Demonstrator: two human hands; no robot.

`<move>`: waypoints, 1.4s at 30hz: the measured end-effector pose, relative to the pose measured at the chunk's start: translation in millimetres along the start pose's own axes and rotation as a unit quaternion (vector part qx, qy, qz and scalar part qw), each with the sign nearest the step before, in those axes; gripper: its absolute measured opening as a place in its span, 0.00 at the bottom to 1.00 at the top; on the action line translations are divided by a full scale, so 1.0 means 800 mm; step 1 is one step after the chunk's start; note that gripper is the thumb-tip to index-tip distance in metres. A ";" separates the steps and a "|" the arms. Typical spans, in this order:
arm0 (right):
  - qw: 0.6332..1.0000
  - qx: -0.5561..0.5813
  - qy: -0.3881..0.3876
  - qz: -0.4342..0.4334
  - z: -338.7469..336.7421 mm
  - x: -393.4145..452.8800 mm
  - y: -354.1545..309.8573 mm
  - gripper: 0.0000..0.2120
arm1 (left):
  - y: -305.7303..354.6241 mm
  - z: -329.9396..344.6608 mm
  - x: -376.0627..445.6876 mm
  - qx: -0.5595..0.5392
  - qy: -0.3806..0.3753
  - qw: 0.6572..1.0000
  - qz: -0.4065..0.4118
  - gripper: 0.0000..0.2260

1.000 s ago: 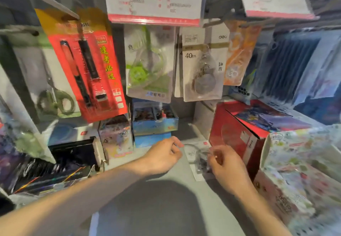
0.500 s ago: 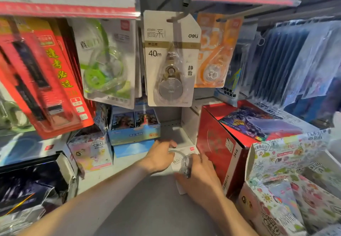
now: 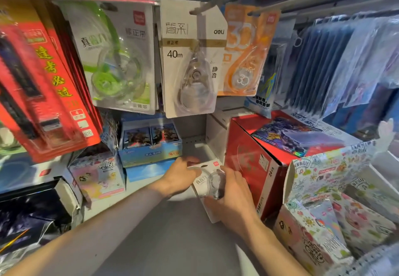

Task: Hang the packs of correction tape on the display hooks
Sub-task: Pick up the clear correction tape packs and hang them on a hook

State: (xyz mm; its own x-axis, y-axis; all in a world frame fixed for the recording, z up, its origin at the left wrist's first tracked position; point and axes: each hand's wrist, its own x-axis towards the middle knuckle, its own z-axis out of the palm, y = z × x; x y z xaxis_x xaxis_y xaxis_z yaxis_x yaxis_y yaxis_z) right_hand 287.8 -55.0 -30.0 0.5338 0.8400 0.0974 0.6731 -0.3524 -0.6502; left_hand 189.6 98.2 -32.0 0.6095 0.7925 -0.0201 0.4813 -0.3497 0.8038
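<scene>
Down at the lower middle of the frame, both my hands meet on one pack of correction tape (image 3: 208,186), a white card with a clear blister. My left hand (image 3: 180,177) curls over the card's upper left edge, fingers closed on it, while my right hand (image 3: 234,196) wraps the blister and the card's lower right side. I judge I hold it two-handed because the card is thin and slippery, and I need its punched top free and facing up before it can go on a hook. It sits just above the grey shelf (image 3: 172,243), close beside the red box (image 3: 248,163), so there is little room on that side.

Above, in the upper middle, a white 40m pack (image 3: 192,60) hangs from a display hook (image 3: 207,6), with a green pack (image 3: 116,60) to its left and an orange pack (image 3: 246,51) to its right. Those rows show where this one belongs; whether its printing matches the green pack I cannot tell for sure.
</scene>
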 end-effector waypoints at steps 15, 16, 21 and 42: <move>0.961 0.273 -0.046 -0.023 -0.040 -0.044 -0.015 0.16 | 0.044 -0.059 -0.092 -0.242 -0.042 0.969 -0.002 0.15; 0.953 0.297 -0.060 -0.021 -0.041 -0.047 -0.020 0.15 | 0.043 -0.068 -0.100 -0.230 -0.029 0.973 0.008 0.15; 0.908 0.410 -0.080 0.006 -0.045 -0.059 -0.048 0.16 | 0.052 -0.109 -0.139 -0.165 0.029 0.982 0.082 0.14; 0.855 0.401 -0.072 -0.321 -0.178 -0.075 -0.118 0.16 | 0.206 -0.174 -0.299 -0.161 0.344 0.907 0.180 0.13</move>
State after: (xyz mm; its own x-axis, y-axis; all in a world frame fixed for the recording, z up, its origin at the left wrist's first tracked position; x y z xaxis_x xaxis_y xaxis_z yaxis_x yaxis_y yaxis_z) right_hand 265.1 -131.2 132.6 0.0786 0.8169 0.5714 0.2051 0.5477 -0.8112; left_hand 35.3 -79.2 188.2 0.1007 0.8189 0.5651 0.0517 -0.5715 0.8190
